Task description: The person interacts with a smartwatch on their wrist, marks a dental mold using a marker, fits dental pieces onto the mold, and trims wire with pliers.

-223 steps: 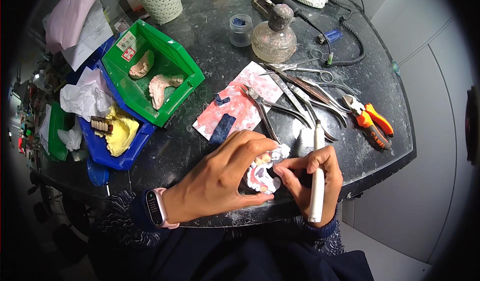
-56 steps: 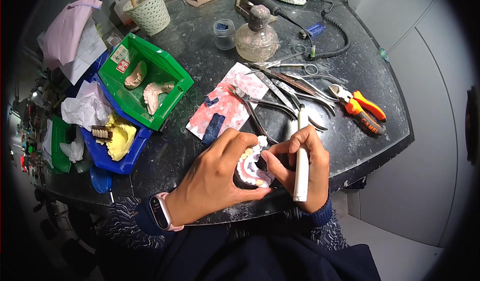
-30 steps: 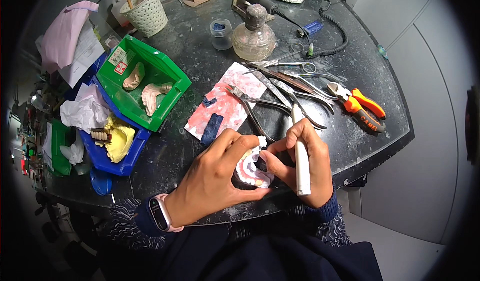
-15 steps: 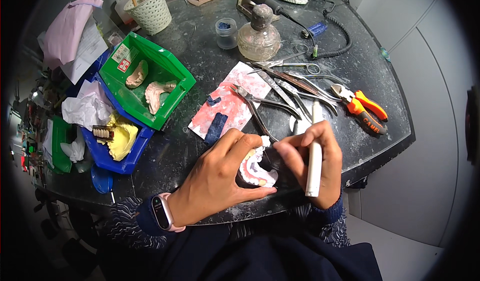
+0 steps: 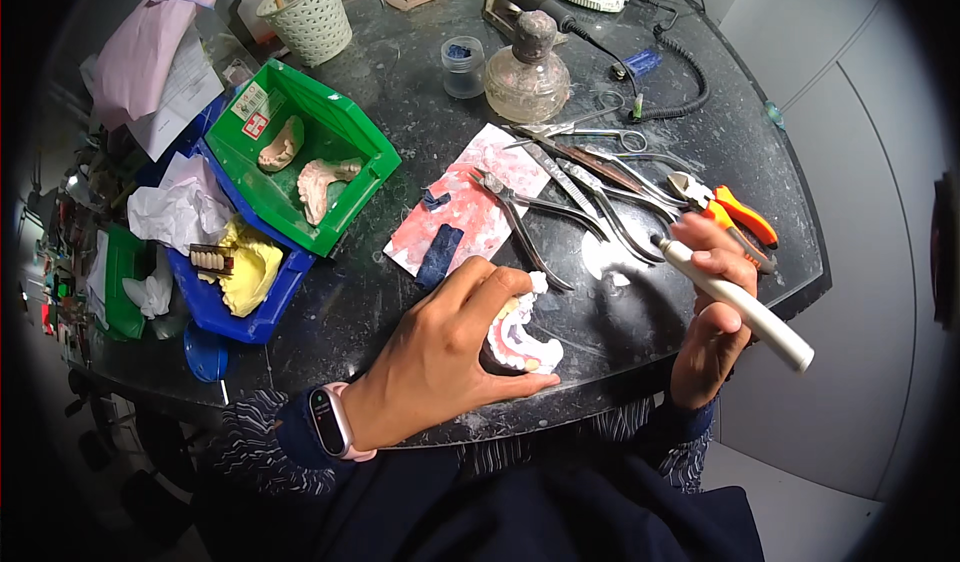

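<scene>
The left hand (image 5: 440, 357) rests near the front edge of the dark round worktable (image 5: 400, 92), at about six o'clock on the tabletop, and grips a white dental cast (image 5: 520, 334) with pink gum parts. The thumb lies under the cast, the fingers curl over its top, and the arch of teeth opens toward three o'clock. A watch with a pink strap (image 5: 330, 422) sits on that wrist.

The right hand (image 5: 712, 307) is at about four o'clock on the table, clear of the cast and well to its three o'clock side. It is closed around a white pen-shaped handpiece (image 5: 735, 302), whose tip points toward ten o'clock and whose back end sticks out past the table edge toward four o'clock. The tip does not touch the cast.

Just beyond the right hand, at its twelve o'clock, lie steel pliers and scissors (image 5: 590, 182) and orange-handled cutters (image 5: 735, 212). At the twelve o'clock of the left hand lies a pink wax sheet (image 5: 470, 207) with a dark blue block (image 5: 440, 255) on its near edge. At ten o'clock a green bin (image 5: 350, 127) holds two pale casts, and a blue bin (image 5: 270, 297) beside it holds a yellow one. A glass burner (image 5: 528, 67) stands at the far side.
</scene>
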Available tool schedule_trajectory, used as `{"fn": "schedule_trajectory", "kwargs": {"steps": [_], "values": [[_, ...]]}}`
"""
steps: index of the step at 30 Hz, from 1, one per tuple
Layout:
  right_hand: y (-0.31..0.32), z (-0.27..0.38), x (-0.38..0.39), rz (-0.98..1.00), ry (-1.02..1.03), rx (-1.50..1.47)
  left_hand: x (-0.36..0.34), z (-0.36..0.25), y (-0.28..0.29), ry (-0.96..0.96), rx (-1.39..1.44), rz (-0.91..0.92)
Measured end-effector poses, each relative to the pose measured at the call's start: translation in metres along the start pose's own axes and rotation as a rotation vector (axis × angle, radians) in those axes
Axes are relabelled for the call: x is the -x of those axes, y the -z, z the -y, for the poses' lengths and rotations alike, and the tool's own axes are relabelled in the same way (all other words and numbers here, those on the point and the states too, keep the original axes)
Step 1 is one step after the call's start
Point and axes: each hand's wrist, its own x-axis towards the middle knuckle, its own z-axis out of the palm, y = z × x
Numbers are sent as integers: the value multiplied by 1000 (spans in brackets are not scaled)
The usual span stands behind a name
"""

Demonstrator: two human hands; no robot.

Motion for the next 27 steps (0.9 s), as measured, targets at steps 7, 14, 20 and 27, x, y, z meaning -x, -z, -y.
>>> {"fn": "schedule_trajectory", "kwargs": {"steps": [7, 14, 20, 27], "values": [[-8, 16, 13, 76, -192, -376, 0, 0, 1, 3, 3, -1], [-20, 34, 25, 175, -251, -98, 1, 1, 1, 5, -9, 1], [-23, 38, 22, 293, -187, 52, 0, 0, 1, 10, -12, 17], [-25, 30, 21, 312, -3, 86, 0, 0, 2, 13, -10, 13]]}}
